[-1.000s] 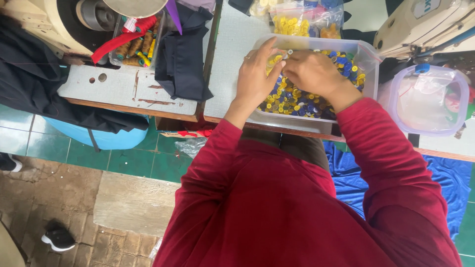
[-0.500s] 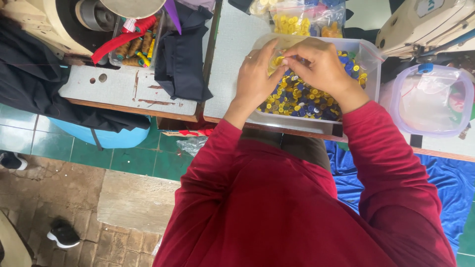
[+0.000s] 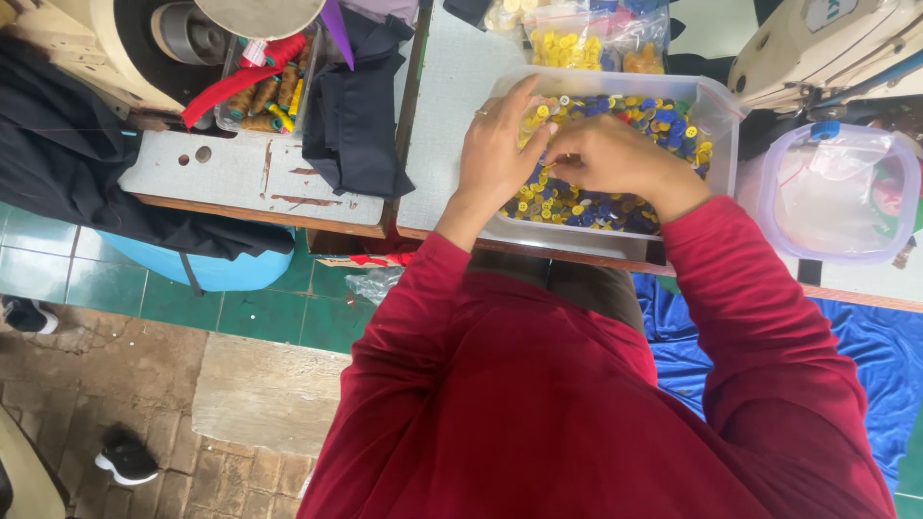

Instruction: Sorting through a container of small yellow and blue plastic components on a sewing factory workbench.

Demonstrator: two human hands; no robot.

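**Head view: two hands meet over a box of buttons**

Head camera looks down on a person in a red top bent over a clear plastic box (image 3: 716,111) that sits at the near edge of a grey table (image 3: 447,106). The box is filled with loose buttons (image 3: 577,204), mostly yellow and blue. The left hand (image 3: 500,154) lies palm-down over the box's left half, fingers loosely curled and nearly closed, fingertips at the buttons. The right hand (image 3: 611,159) rests over the middle of the box, fingers bent inward toward the left hand; the two hands touch at the fingertips. Whether either hand actually pinches a button cannot be told, since the fingertips are hidden against each other.

Just beyond the box, at the far edge of the table, lie clear bags (image 3: 577,38) packed with yellow and orange buttons. To the right, well apart from the hands, stands a second container (image 3: 836,192), rounded, with a lilac rim and crumpled clear plastic inside. To the left, a dark cloth (image 3: 361,106) drapes across the gap between two tables, and next to it a small clear tray (image 3: 264,91) holds thread spools, with a red strip lying across it. A blue cloth (image 3: 865,336) hangs below the table at right.
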